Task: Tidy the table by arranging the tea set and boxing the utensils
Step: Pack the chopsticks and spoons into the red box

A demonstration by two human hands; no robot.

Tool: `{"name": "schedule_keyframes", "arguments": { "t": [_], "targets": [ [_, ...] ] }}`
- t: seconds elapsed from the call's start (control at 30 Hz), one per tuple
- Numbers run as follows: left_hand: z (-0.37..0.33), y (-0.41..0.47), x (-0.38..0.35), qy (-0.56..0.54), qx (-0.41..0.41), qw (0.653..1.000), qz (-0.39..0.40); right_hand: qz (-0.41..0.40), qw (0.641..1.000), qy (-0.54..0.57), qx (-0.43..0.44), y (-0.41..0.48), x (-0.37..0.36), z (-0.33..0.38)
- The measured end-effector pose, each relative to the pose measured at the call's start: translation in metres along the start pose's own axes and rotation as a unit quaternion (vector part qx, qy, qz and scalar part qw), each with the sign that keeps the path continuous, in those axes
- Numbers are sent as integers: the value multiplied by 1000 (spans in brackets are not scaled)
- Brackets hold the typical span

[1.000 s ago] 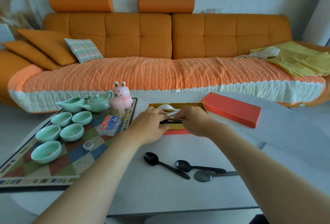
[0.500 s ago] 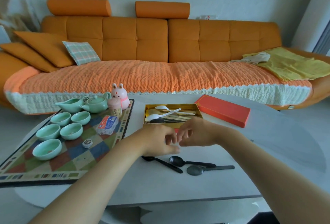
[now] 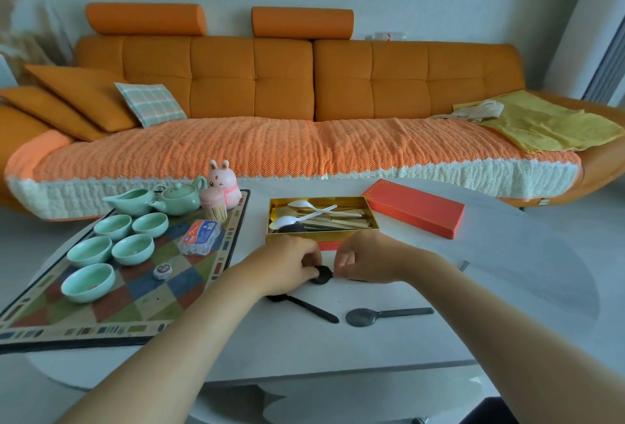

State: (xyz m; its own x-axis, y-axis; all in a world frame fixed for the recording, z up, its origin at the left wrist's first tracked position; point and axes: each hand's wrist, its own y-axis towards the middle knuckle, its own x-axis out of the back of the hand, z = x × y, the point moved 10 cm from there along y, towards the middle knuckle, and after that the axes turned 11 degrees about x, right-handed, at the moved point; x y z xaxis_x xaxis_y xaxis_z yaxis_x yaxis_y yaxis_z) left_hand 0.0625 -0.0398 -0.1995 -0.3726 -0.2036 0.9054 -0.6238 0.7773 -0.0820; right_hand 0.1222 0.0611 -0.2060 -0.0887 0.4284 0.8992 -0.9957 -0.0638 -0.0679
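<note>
Where they meet over the worktop (image 3: 439,339), I see my left hand (image 3: 287,268) and right hand (image 3: 368,261) both pinching a spoon (image 3: 323,275); the box (image 3: 321,236) lies just beyond them, open.

In front of the gold box (image 3: 321,237), the black spoon (image 3: 322,275) shows only its bowl — the right hand (image 3: 368,261) hides the handle; whether the left hand (image 3: 287,266) grips it too is unclear.
</note>
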Motion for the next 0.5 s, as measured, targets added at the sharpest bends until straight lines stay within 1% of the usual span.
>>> {"name": "schedule_keyframes", "arguments": {
  "t": [0.07, 0.2, 0.27, 0.37, 0.5],
  "targets": [
    [2, 4, 16, -18, -15, 998, -51, -24, 1000, 17, -1, 2, 6, -2],
    [1, 1, 62, -45, -60, 975, -209, -60, 993, 104, 2, 7, 17, 0],
    [1, -1, 76, -48, -76, 962, -257, -117, 985, 125, 10, 11, 33, -1],
    [1, 3, 79, -62, -82, 959, -265, -198, 972, 128, 2, 18, 51, -12],
    [5, 19, 70, -71, -57, 969, -229, -237, 968, 78, -25, 29, 61, -22]
  ]
}}
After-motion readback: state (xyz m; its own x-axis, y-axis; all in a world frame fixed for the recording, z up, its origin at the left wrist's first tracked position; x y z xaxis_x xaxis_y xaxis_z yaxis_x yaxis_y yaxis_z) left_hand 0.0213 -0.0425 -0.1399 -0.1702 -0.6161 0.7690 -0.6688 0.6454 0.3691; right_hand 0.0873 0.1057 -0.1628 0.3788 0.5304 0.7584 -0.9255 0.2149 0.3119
